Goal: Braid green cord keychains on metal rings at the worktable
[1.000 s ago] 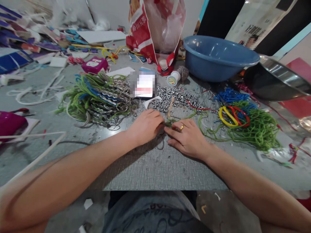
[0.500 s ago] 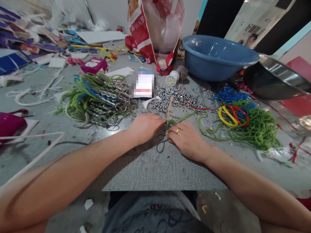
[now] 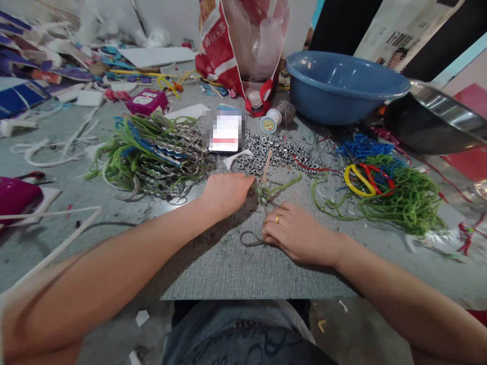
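My left hand (image 3: 224,192) is closed in a pinch on a knot of green cord (image 3: 266,193) at the foot of a small wooden stick (image 3: 266,165). My right hand (image 3: 294,231) lies nearer to me, fingers closed on the grey end of the same cord, whose loop (image 3: 249,238) curls on the table beside my knuckles. A gold ring shows on that hand. The cord runs taut between both hands. A heap of small metal nuts (image 3: 274,149) lies just behind the stick.
A pile of finished green and blue cords with nuts (image 3: 152,152) lies at left. Loose green cord (image 3: 403,200) and coloured loops (image 3: 363,177) lie at right. Behind stand a blue basin (image 3: 342,86), a red-and-white bag (image 3: 239,45) and a steel bowl (image 3: 437,121).
My right hand has pulled back toward me, drawing the cord out from the knot. My left hand has stayed by the stick.
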Tool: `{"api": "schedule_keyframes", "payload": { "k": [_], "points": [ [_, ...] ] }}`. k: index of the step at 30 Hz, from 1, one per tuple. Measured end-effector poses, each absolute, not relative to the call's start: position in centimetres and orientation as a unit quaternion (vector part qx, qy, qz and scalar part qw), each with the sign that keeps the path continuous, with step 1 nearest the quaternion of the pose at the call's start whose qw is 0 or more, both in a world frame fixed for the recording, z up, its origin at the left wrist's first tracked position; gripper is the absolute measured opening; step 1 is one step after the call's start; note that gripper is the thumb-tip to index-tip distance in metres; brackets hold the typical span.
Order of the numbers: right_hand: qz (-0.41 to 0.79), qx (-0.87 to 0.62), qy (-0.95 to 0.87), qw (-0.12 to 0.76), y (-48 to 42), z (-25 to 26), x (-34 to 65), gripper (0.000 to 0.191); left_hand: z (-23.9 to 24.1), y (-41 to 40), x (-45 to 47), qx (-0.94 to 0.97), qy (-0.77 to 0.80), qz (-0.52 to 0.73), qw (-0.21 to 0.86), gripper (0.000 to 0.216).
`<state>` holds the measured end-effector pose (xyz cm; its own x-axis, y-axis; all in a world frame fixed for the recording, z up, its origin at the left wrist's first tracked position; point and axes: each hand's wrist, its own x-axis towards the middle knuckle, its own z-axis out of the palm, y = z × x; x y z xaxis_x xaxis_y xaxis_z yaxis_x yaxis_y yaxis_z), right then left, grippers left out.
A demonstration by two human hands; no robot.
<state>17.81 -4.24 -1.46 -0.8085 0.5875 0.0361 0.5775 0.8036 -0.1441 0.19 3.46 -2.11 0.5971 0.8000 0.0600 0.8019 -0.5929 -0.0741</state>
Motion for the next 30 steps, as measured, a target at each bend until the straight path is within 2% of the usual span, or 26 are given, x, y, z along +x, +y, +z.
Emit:
{"api": "schedule_keyframes", "payload": {
  "k": [6,9,12,14,18,21,26,30],
  "points": [
    [0.099,-0.292,-0.95,0.044,-4.3,-1.5,17.5,0.017,-2.2,3.3,0.1,-0.888,-0.456,-0.043,0.04,0.033],
    [0.102,-0.307,-0.937,0.13,-4.0,-1.6,17.8,0.02,-2.3,2.5,0.0,-0.891,-0.434,-0.131,0.038,0.044],
    [0.063,-0.386,-0.886,0.249,-3.5,-1.9,18.5,0.021,-2.5,1.3,0.1,-0.899,-0.393,-0.19,-0.033,0.055],
    [0.033,-0.443,-0.853,0.274,-3.2,-2.2,18.9,0.025,-2.8,0.6,0.4,-0.903,-0.373,-0.198,-0.08,0.054],
    [0.024,-0.503,-0.833,0.228,-2.9,-2.8,19.2,0.035,-3.0,0.1,1.1,-0.91,-0.347,-0.195,-0.118,0.052],
    [0.015,-0.505,-0.834,0.223,-3.0,-2.8,19.1,0.033,-2.7,0.1,1.1,-0.904,-0.352,-0.216,-0.111,0.05],
    [-0.026,-0.459,-0.86,0.222,-3.4,-2.1,19.0,0.027,-2.3,0.7,0.6,-0.898,-0.367,-0.23,-0.079,0.046],
    [0.002,-0.353,-0.922,0.161,-3.5,-1.8,18.9,0.032,-2.5,1.6,0.5,-0.9,-0.379,-0.212,-0.028,0.04]
  ]
}}
